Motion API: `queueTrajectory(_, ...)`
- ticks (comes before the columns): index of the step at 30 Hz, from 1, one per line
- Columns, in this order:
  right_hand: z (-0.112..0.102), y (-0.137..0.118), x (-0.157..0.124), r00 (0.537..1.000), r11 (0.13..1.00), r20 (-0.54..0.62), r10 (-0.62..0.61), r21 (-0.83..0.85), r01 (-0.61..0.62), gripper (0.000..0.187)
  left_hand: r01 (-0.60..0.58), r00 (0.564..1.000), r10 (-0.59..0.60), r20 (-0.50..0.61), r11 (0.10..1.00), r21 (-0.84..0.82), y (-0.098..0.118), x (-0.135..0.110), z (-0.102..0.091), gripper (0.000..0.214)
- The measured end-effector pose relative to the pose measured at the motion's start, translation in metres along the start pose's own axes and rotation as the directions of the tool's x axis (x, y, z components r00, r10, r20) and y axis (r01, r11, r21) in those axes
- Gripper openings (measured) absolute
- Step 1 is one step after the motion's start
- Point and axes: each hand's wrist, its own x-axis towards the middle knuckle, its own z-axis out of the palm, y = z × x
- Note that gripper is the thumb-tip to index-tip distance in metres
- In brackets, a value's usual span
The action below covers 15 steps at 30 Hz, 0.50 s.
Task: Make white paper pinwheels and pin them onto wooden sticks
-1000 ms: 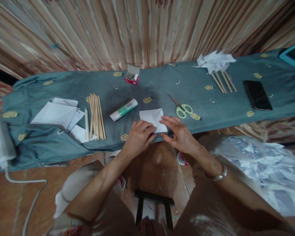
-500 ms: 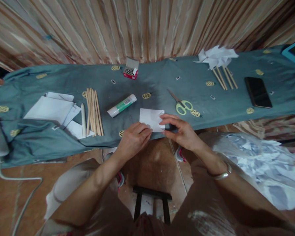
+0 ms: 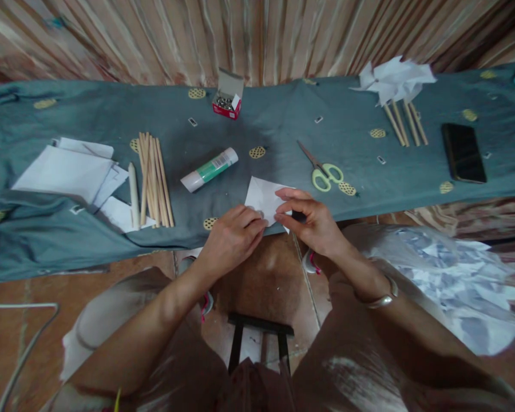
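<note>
A small white folded paper [image 3: 262, 195] lies at the near edge of a table covered in a teal cloth [image 3: 90, 120]. My left hand [image 3: 234, 237] rests on the paper's lower left corner with its fingers curled down. My right hand [image 3: 311, 220] pinches the paper's right edge between thumb and fingers and lifts that side a little. A silver bangle [image 3: 380, 298] sits on my right wrist.
Green-handled scissors [image 3: 321, 171] and a glue stick [image 3: 209, 170] lie just beyond the paper. Wooden sticks [image 3: 152, 178] and white sheets [image 3: 66, 171] are at left. A red pin box [image 3: 226, 103], paper pinwheels on sticks [image 3: 397, 86] and a black phone [image 3: 463, 151] lie farther off.
The view has shifted down and nearer the table. My right hand went from lying flat on the paper to pinching its right edge, which has risen; my left hand stayed at the lower left corner.
</note>
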Motion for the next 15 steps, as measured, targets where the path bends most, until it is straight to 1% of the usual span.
queueTrajectory(6,0.0045,-0.0020,0.0004,0.999,0.997,-0.039,0.012,-0.077,-0.015,0.006,0.039,0.999,-0.039,0.008,0.999,-0.013,0.0026,-0.0004,0.0010,0.012)
queueTrajectory(11,0.0069,-0.0039,0.0017,0.998,0.996,-0.069,0.015,-0.089,-0.022,0.007,0.015,1.000,-0.015,0.015,1.000,-0.010,0.0022,-0.0011,0.0022,0.017)
queueTrajectory(15,0.0082,-0.0048,0.0027,0.996,0.994,-0.082,0.024,-0.102,-0.032,0.007,0.008,1.000,-0.007,0.006,1.000,-0.027,0.0010,-0.0015,0.0029,0.017)
